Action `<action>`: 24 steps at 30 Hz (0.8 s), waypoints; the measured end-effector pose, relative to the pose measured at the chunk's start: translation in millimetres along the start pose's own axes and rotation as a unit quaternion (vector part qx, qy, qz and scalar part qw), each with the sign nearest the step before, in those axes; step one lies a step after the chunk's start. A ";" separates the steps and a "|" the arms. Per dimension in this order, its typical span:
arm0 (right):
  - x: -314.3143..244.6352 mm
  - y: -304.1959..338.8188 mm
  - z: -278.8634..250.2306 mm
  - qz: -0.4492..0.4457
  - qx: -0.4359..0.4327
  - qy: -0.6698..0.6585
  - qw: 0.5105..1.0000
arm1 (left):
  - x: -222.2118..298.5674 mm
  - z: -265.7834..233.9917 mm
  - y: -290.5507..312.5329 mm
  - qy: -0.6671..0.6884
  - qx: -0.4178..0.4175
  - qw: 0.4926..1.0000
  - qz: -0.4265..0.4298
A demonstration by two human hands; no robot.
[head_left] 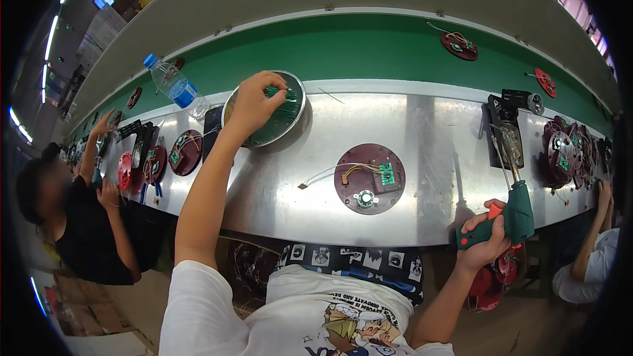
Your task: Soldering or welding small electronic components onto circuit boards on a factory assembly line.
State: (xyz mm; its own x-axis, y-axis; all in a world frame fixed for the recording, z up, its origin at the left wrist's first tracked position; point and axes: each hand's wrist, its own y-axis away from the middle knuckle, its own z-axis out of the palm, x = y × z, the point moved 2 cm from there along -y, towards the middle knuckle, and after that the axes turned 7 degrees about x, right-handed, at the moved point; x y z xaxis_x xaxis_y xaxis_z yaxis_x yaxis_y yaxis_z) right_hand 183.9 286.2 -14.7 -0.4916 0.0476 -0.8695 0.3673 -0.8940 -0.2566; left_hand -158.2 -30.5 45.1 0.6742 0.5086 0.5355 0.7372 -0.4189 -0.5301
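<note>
While left fingers (270,80) overhang, metal bowl (301,107) holds green pieces (280,114).

a factory workshop: co-workers (95,231) and wired discs (370,179) line a metal bench (283,207).

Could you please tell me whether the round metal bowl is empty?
Not empty: green pieces show inside the round, shiny metal bowl. The left hand hides part, so I cannot tell how full.

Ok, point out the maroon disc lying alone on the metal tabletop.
The maroon disc between the left hand and right hand; other discs lie farther left, farther right or on the green strip.
</note>
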 end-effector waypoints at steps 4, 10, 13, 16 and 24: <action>2.2 -0.3 -5.2 0.005 -0.009 0.002 1.000 | -2.2 1.3 0.9 0.048 0.006 0.999 -0.012; -1.3 6.4 -15.6 0.065 -0.161 -0.025 0.985 | 79.1 7.3 28.2 0.069 0.037 0.997 0.029; -1.9 12.9 -11.8 0.082 -0.220 -0.019 0.972 | 132.1 27.0 62.0 0.091 0.004 0.988 0.127; -2.5 23.1 -14.2 0.110 -0.249 -0.002 0.962 | 149.8 56.1 90.6 0.135 -0.014 0.983 0.123; -8.5 28.7 -17.4 0.095 -0.301 0.151 0.937 | 144.4 83.1 111.3 0.069 0.034 0.979 0.187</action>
State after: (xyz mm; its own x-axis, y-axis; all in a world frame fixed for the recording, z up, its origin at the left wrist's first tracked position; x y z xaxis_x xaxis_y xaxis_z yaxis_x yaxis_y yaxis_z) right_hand 212.4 267.8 -22.0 -0.1596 0.1191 -0.9800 0.8491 -0.4899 -0.1978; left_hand 17.4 58.8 8.7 0.9000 0.2208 0.3759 0.4353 -0.5040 -0.7460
